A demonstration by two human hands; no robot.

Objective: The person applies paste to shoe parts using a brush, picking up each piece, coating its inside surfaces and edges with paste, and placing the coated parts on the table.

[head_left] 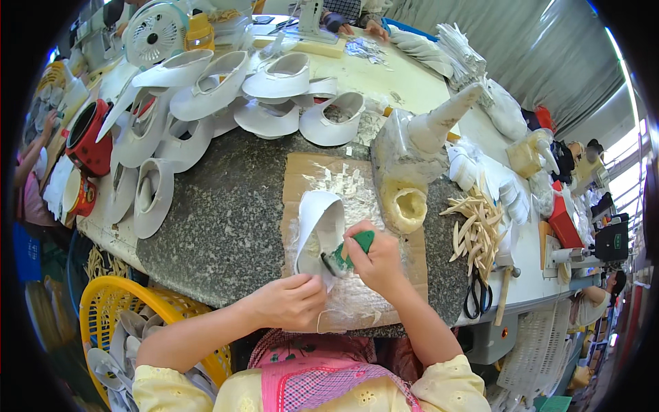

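Observation:
A white shoe upper [317, 213] stands curved over a cardboard sheet [298, 172] caked with dried white glue. My left hand [298, 300] pinches the upper's lower edge between thumb and fingers. In my right hand [379, 259] is a green-handled brush [361, 246], fingers wrapped round its handle. Its dark head points down-left, at the inside of the upper; whether the bristles touch it I cannot tell. Just beyond my right hand sits a crusted yellowish glue pot [410, 208], and behind it rises a glue-smeared, horn-shaped stand [432, 134].
Several white shoe uppers [278, 81] lie across the back left. To the right are beige strips [473, 230], black scissors [478, 294] and a wooden stick [503, 296]. A yellow basket [113, 292] holds white pieces at lower left. Across the table are another person's hands [374, 29].

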